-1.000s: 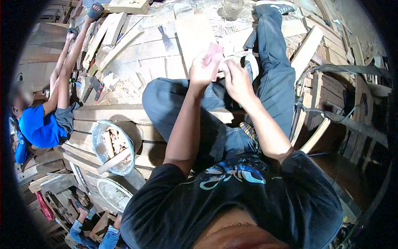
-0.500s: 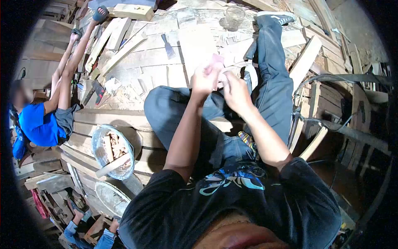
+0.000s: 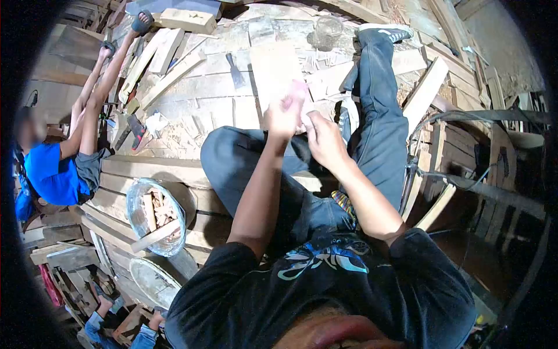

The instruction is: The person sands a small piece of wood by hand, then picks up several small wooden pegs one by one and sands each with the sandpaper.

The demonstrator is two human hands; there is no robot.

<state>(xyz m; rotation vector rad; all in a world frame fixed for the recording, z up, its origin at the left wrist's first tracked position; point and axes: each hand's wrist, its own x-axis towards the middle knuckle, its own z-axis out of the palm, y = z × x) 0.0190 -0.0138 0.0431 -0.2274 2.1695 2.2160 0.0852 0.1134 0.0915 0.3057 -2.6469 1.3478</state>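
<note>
Between my raised hands is a pinkish piece (image 3: 297, 90), overexposed and too bright to identify. My left hand (image 3: 282, 116) is closed on it, with the piece sticking up past the fingers. Close beside it on the right, my right hand (image 3: 325, 136) has its fingers pressed together near the lower end of the piece; what they pinch is hard to make out. A pale board (image 3: 273, 61) lies on the floor just beyond my hands. Left of that board rests a dark scraper-like tool (image 3: 235, 71).
A bucket of wood pieces (image 3: 131, 212) stands at the left, with a round lid-like object (image 3: 152, 279) below it. A glass jar (image 3: 328, 29) is at the top. Another person in blue (image 3: 55, 174) sits at the far left. Cables and beams (image 3: 482, 116) are at the right.
The pinkish piece and my left hand have shifted slightly left and tilted. My right hand has dropped a little lower and left, its fingers now lower on the piece.
</note>
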